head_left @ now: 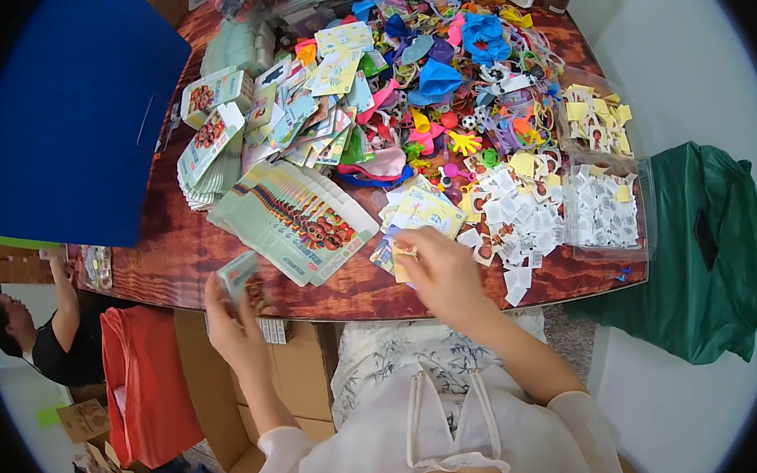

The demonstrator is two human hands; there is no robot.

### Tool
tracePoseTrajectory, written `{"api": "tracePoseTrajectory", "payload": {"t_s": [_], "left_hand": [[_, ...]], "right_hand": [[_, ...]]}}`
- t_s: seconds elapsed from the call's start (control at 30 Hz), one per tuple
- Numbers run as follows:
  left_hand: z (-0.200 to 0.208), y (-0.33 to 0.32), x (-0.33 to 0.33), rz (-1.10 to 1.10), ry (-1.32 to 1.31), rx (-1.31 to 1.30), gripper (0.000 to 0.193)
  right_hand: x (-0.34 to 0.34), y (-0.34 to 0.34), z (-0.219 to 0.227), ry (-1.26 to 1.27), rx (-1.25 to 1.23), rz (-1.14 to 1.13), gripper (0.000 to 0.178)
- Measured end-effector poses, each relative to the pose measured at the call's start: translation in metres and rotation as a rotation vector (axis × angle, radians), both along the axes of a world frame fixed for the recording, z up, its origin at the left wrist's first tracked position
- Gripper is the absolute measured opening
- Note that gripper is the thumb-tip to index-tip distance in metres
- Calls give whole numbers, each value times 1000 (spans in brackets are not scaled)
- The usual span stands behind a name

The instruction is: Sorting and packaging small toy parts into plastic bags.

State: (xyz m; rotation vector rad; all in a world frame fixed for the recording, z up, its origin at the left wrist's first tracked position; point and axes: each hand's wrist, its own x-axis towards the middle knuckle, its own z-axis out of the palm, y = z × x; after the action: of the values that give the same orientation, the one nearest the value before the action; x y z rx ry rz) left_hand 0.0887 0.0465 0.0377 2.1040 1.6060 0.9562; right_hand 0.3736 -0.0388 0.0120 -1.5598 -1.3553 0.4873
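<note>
My left hand (235, 332) is closed on a small pale-green printed packet (240, 271) at the table's front edge, partly blurred. To its right, my right hand (446, 283) pinches a small yellow card (402, 261), whose far part my fingers cover. Just beyond that hand lies a loose pile of light-yellow printed cards (429, 207). Between my hands and a little farther off, flat green printed packets (300, 224) are fanned out, overlapping. Small white and yellow paper pieces (520, 210) are heaped right of my right hand.
Small colourful toys and balloons (447, 85) cover the table's far middle. Stacked packets (209, 151) and mixed cards (302, 120) lie at left. Clear plastic trays (646, 211) of paper pieces stand at right, near a green bag (700, 251). Another person (59, 334) is at far left.
</note>
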Motion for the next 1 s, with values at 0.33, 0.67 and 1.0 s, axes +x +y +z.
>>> {"api": "tracePoseTrajectory", "payload": {"t_s": [0.33,0.67,1.0], "left_hand": [[-35,25,1,131,168,153,49],[21,9,87,-567,81,-62,60],[-12,2,90,-664,-600,-1122,58]], "right_hand": [[-69,61,-17,-175,-272,-41,56],[-2,33,24,-165,27,111,11],[8,12,37,-4,30,372,10]]}}
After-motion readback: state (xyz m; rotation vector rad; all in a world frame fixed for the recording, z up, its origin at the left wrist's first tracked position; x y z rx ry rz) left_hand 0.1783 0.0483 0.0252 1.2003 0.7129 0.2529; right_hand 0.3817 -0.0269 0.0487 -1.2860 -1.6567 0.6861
